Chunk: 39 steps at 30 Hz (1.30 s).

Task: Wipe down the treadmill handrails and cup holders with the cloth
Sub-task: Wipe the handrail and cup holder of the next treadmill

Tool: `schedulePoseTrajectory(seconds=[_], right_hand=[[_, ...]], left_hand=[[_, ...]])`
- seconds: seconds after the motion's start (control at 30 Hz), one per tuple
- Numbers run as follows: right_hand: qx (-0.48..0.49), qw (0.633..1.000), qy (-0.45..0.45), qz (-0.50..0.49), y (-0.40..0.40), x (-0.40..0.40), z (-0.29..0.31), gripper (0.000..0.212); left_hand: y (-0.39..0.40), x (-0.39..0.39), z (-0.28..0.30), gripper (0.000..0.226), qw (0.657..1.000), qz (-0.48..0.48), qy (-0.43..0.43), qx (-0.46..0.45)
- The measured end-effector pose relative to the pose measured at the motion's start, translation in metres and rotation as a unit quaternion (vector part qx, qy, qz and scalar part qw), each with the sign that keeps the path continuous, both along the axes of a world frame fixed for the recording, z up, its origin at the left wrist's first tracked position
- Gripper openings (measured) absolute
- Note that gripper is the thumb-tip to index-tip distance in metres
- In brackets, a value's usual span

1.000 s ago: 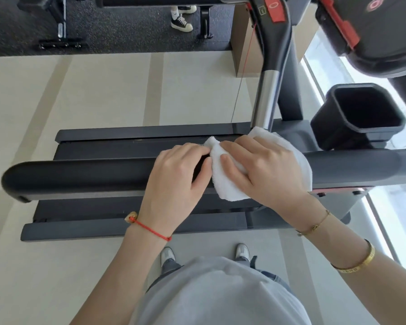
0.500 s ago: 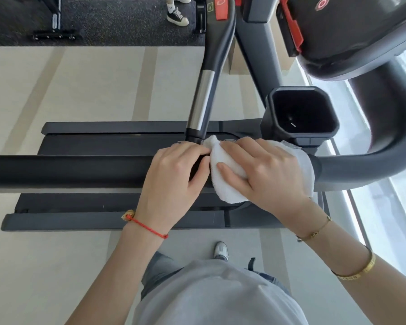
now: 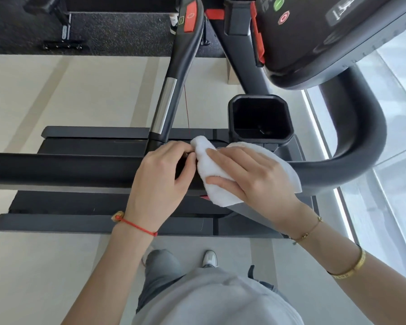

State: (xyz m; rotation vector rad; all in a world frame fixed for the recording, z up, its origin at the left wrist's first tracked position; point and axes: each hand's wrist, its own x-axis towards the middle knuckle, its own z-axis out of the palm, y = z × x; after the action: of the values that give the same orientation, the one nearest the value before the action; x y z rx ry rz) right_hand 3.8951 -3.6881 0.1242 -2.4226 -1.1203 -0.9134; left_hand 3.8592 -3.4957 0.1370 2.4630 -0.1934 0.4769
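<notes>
Our left hand (image 3: 161, 184) curls its fingers over the black handrail (image 3: 63, 168) and grips it, its fingertips next to the white cloth (image 3: 210, 177). Our right hand (image 3: 251, 181) lies on the cloth with fingers spread and nearly flat, pressing it onto the rail. The cloth sits in the middle of the view, and the cup holder (image 3: 260, 118) is near it at 1 o'clock. The rail under the cloth is hidden. The rail's left end is cut off by the edge. Half a second ago the cup holder sat closer to our right hand, and both hands held the same way.
</notes>
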Motion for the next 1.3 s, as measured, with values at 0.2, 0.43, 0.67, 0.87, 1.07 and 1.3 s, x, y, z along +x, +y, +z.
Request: schedulePoseTrajectory(seconds=[0.2, 0.43, 0.67, 0.87, 1.07, 1.3], right_hand=[[0.121, 0.992, 0.030, -0.038, -0.031, 0.000, 0.020, 0.030], [0.185, 0.947, -0.036, -0.260, -0.069, 0.027, 0.044, 0.029], [0.026, 0.891, 0.254, -0.376, -0.059, 0.063, 0.029, 0.046], [0.014, 0.880, 0.356, -0.314, -0.061, 0.090, 0.029, 0.048], [-0.013, 0.886, 0.366, -0.285, -0.062, 0.113, 0.032, 0.043], [-0.067, 0.908, 0.339, -0.235, -0.070, 0.107, 0.034, 0.048]], left_hand=[[-0.005, 0.018, 0.014, 0.018, 1.000, -0.026, -0.004, 0.005], [-0.021, 0.056, 0.019, 0.021, 0.998, -0.060, 0.018, 0.013], [-0.031, 0.094, 0.018, 0.033, 0.995, -0.060, 0.073, 0.035], [-0.028, 0.115, 0.008, 0.042, 0.988, -0.084, 0.120, 0.043], [-0.030, 0.123, 0.001, 0.045, 0.981, -0.111, 0.149, 0.053], [-0.036, 0.122, -0.002, 0.036, 0.984, -0.103, 0.143, 0.019]])
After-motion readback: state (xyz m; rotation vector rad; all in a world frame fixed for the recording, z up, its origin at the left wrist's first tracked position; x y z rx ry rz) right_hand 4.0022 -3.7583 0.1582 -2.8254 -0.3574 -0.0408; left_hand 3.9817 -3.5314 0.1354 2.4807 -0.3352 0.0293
